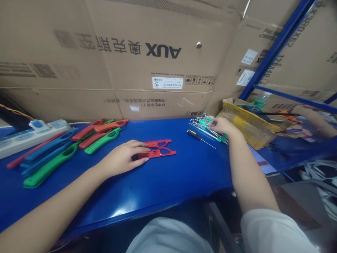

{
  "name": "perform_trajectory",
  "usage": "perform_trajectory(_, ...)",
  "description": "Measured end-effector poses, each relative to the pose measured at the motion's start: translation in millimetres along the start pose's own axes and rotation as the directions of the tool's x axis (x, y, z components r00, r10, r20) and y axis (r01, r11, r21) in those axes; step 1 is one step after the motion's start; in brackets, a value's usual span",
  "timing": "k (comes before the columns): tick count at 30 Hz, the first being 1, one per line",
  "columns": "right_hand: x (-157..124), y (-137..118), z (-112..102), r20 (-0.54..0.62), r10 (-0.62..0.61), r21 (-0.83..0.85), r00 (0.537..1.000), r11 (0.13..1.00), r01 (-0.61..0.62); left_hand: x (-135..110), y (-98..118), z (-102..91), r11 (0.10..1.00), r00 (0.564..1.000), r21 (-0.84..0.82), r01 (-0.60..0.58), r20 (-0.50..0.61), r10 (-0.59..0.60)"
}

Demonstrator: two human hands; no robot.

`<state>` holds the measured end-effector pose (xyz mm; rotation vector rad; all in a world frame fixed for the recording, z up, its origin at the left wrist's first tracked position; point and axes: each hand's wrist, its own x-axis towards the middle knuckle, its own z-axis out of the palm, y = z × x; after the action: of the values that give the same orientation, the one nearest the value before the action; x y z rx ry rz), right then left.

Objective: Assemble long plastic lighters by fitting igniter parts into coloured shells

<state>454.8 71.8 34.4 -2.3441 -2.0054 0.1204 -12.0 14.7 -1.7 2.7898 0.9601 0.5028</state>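
My left hand [126, 156] lies over two red plastic handle halves [164, 151] side by side on the blue table, thumb on the near piece and fingers on the far one. Farther right, my right hand [223, 127] reaches into a pile of thin metal rods with green parts [202, 123]. Its fingers are bent down among the rods, and what they pinch is hidden. Just left of that pile lies a small screwdriver [195, 135] with a black and yellow handle, its shaft pointing toward the near right.
Red, blue and green plastic handles [52, 163] lie at the left beside a white power strip [39, 135]. A taped yellow box [243, 126] stands right of the rods. Cardboard [105, 70] backs the blue table [163, 182]. Beyond a blue frame [276, 49], another person's arm [313, 119] shows.
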Motion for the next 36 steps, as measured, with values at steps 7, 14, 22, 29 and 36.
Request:
perform_trajectory(7,4,-5,8,-0.029,0.070,0.033,0.997,0.997,-0.069,0,1,-1.0,1.000,1.000,0.008,0.015,-0.009,-0.015)
perform_trajectory(14,-5,-30,1,-0.288,-0.031,0.183,0.957,0.979,0.087,0,4,-3.6,0.999,0.999,0.000,0.033,-0.012,-0.033)
perform_trajectory(22,-35,-101,10,-0.363,-0.429,0.273,0.827,0.800,0.535,-1,4,-5.4,0.999,0.999,-0.018,0.041,-0.030,-0.042)
perform_trajectory(29,-63,-134,16,-0.283,-0.681,0.356,0.675,0.579,0.734,0,7,-1.7,0.994,0.971,-0.049,0.100,-0.212,-0.109)
perform_trajectory(36,-73,-144,13,-0.273,-0.709,0.447,0.650,0.505,0.739,3,21,7.1,0.984,0.908,-0.113,0.135,-0.383,-0.169)
